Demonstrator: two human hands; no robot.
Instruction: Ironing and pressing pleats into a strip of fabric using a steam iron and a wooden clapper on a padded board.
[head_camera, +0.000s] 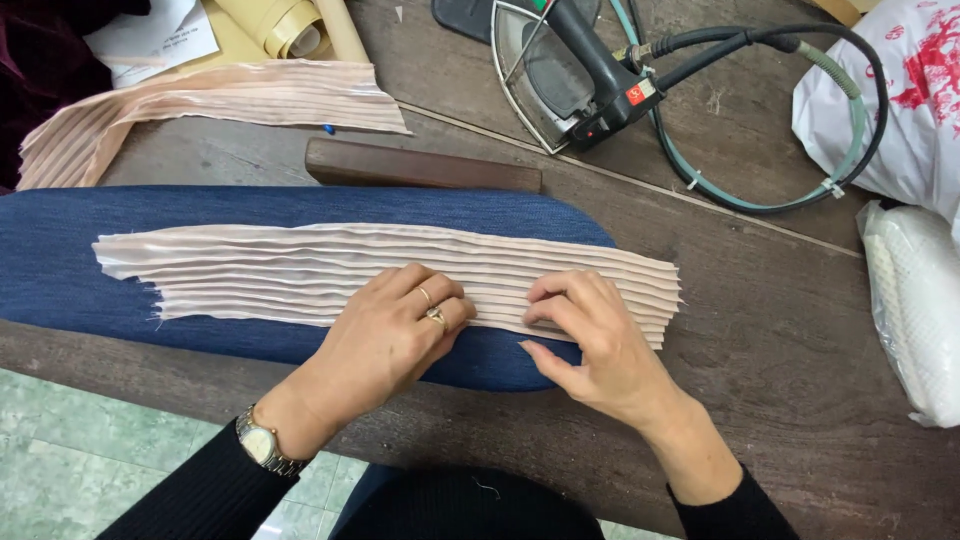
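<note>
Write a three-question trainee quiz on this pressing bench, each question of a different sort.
1. True or false: both hands rest on the pleated pink fabric strip.
2. The strip lies on: A a blue padded pressing board; B the bare wooden table; C the white bag.
3. Which tool sits at the top, unheld?

Key
1. True: left hand and right hand press it.
2. A
3. The steam iron.

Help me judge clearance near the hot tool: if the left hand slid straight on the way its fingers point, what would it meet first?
The left hand points up-right across the pleated pink fabric strip. Past the strip's far edge, the dark wooden block likely comes first, before the iron; depth is uncertain.
</note>
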